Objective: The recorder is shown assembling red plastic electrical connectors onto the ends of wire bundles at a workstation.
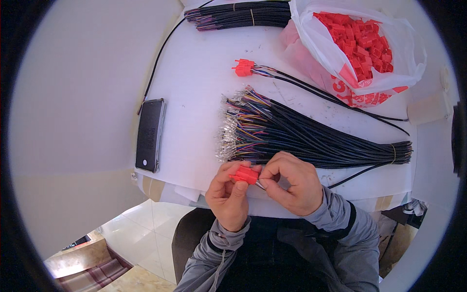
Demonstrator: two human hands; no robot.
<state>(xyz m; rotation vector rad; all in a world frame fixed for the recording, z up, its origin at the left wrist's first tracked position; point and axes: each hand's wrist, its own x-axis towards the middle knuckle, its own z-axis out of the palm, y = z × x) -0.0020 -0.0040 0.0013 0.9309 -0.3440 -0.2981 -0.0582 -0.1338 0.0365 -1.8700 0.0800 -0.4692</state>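
Note:
My left hand (pixel 227 197) is closed round a red plastic connector housing (pixel 244 174), held near the table's front edge. With thumb and forefinger, my right hand (pixel 294 185) pinches a thin wire (pixel 260 185) at the housing's right end. How far the wire goes into the housing is hidden by my fingers. Just beyond both hands lies a large bundle of black cables (pixel 321 131), its stripped coloured wires and silvery terminals (pixel 227 134) fanned out at the left. Behind it rests another red connector (pixel 243 67) with two black cables attached.
At the back right, a white plastic bag (pixel 304 31) stands full of red connector housings (pixel 359 46). A second black cable bundle (pixel 243 15) lies along the far edge. A phone (pixel 150 135) and a single loose cable (pixel 163 51) are on the white table's (pixel 194 73) left side.

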